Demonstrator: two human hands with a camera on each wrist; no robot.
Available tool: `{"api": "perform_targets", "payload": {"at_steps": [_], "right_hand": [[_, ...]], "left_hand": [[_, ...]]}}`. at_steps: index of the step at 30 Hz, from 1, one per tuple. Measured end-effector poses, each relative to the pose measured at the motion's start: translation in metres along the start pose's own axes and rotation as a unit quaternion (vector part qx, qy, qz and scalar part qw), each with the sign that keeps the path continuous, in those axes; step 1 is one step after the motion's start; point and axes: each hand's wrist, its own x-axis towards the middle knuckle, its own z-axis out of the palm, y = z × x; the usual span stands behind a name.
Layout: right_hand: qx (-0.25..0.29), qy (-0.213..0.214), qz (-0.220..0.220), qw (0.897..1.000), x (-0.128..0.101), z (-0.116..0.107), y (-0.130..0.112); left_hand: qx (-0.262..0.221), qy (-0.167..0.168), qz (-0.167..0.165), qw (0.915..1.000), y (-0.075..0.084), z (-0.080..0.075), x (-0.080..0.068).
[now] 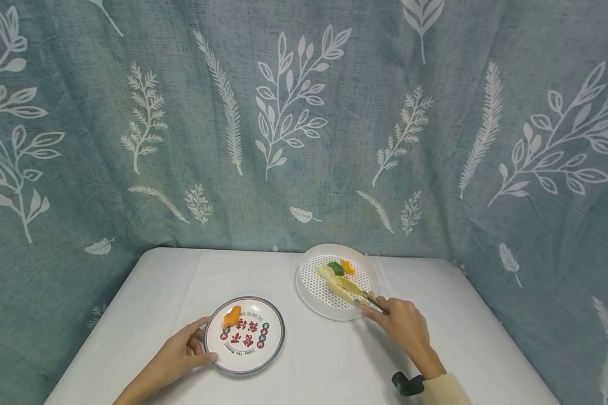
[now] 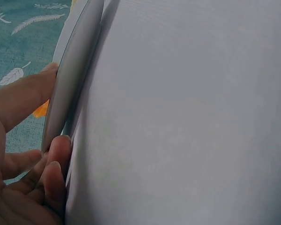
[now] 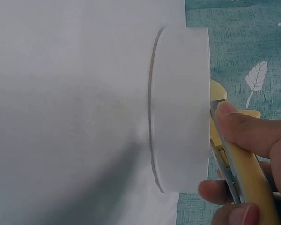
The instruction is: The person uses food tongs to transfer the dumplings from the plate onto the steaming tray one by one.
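- A table (image 1: 324,360) draped in a plain white cloth fills the near half of the scene; its far edge meets a grey-teal curtain (image 1: 304,124) printed with white leaves and ferns, which wraps round the left and right sides as well.
- On the near left lies a printed plate (image 1: 245,335) with red characters and a dark rim, an orange piece of food (image 1: 231,316) resting on its left part.
- The left hand (image 1: 184,353) grips that plate's left edge — thumb on the rim, fingers curled beneath, as the left wrist view shows.
- Farther back and to the right sits a white perforated dish (image 1: 334,281) holding a green piece (image 1: 336,268), an orange piece (image 1: 347,266) and pale yellow food (image 1: 334,281).
- The right hand (image 1: 404,326) pinches yellow-handled tongs (image 1: 363,297) between thumb and fingers, their tips over the dish's near right part at the pale food — whether they clasp it cannot be told.
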Motion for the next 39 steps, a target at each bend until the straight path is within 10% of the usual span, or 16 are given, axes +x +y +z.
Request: {"api": "perform_targets", "payload": {"at_steps": [39], "right_hand": [[0.017,-0.025,0.017,0.999,0.010,-0.012,-0.010]], "left_hand": [[0.002,-0.002,0.001,1.0000,0.001,-0.001,0.000]]}}
